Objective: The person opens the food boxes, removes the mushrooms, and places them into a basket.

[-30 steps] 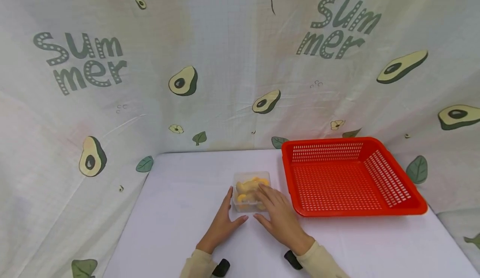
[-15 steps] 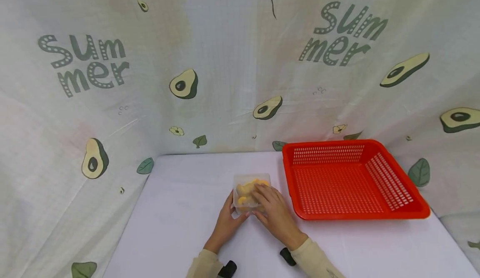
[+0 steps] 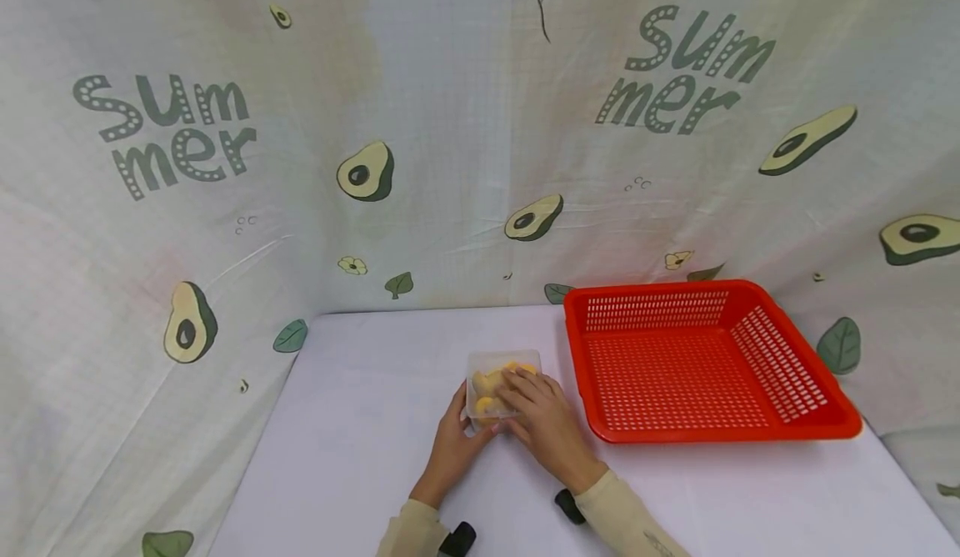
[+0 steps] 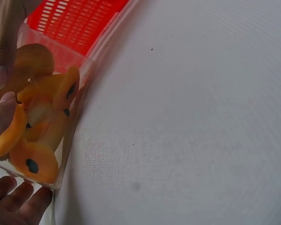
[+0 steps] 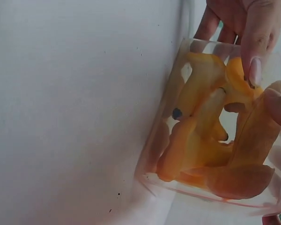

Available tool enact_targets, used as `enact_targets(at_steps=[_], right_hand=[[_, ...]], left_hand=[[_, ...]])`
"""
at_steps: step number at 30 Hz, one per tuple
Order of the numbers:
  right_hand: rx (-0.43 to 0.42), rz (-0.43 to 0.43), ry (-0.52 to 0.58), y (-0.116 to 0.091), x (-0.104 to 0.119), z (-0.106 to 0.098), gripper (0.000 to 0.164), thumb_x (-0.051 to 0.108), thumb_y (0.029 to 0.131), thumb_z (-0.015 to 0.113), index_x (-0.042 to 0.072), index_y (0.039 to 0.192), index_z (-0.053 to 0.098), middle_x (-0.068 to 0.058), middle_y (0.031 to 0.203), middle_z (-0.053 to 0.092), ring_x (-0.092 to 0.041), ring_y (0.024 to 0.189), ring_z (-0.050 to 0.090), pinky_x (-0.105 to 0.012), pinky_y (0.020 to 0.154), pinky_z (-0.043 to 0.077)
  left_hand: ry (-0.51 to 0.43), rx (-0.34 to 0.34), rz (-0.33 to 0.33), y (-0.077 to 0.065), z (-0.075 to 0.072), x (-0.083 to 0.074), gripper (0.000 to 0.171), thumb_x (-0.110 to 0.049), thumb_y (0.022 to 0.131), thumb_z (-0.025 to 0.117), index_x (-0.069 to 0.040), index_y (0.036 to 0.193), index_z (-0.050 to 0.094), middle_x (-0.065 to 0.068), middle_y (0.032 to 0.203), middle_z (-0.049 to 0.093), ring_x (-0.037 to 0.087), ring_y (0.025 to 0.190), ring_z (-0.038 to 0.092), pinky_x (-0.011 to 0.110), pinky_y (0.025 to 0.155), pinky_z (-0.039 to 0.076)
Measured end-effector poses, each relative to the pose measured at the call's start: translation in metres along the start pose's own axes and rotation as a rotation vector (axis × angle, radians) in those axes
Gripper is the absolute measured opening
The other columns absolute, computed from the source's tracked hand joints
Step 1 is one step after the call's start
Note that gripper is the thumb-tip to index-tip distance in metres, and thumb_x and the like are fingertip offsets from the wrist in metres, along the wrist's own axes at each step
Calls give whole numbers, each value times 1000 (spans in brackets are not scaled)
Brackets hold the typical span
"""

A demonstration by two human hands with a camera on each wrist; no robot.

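Note:
A small clear plastic box (image 3: pixel 503 362) stands on the table, filled with several yellow-orange banana-shaped pieces (image 5: pixel 196 84), some with dark tips. My left hand (image 3: pixel 452 449) grips its near left corner: the fingers (image 4: pixel 21 201) wrap the left side and the thumb (image 5: pixel 255 70) lies at the front. My right hand (image 3: pixel 551 424) holds it from the right, fingers over the top and thumb (image 5: pixel 278 108) against the front, close beside the left thumb. In the head view, the right fingers hide part of the contents.
A red perforated plastic basket (image 3: pixel 573 357) sits right of the box, toward the back of the table. The white tabletop (image 3: pixel 360 424) ends against a hanging cloth (image 3: pixel 435 123) printed with avocados and lettering.
My hands have drawn in from spread fingers to a hold on the box, the left fingers coming round its side. The right fingertips have shifted slightly left. Basket and box stay put.

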State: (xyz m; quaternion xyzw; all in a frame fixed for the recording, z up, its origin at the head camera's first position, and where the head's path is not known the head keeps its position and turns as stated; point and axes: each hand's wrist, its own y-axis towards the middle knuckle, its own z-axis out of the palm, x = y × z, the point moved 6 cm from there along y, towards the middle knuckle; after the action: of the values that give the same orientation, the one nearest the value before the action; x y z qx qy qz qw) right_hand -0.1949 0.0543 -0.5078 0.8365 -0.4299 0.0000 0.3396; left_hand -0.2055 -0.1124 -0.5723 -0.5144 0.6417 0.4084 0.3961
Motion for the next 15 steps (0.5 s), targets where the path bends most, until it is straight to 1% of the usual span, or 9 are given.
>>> enact_targets(at_steps=[5,12,15], right_hand=[[-18,-20,-9,3,1,-1,58,22,74,98,14,128,78,-6,142,68,-31,132,62,-53,110,51],[-29,-51,-16,4,0,1,59,22,73,99,12,127,78,-6,138,70,-30,130,63,-51,112,51],[-40,-73,-19,4,-1,1,58,25,72,99,12,125,79,-6,136,71,-30,128,65,-51,112,52]], left_hand=[[15,-17,0,2,-2,0,92,-23,94,83,8,162,29,29,164,36,47,151,38,58,109,52],[18,-41,9,3,-3,1,89,-18,92,85,8,160,34,30,161,41,47,147,43,52,105,56],[20,-53,4,3,-3,2,87,-17,91,86,8,159,37,30,159,44,48,144,46,51,103,58]])
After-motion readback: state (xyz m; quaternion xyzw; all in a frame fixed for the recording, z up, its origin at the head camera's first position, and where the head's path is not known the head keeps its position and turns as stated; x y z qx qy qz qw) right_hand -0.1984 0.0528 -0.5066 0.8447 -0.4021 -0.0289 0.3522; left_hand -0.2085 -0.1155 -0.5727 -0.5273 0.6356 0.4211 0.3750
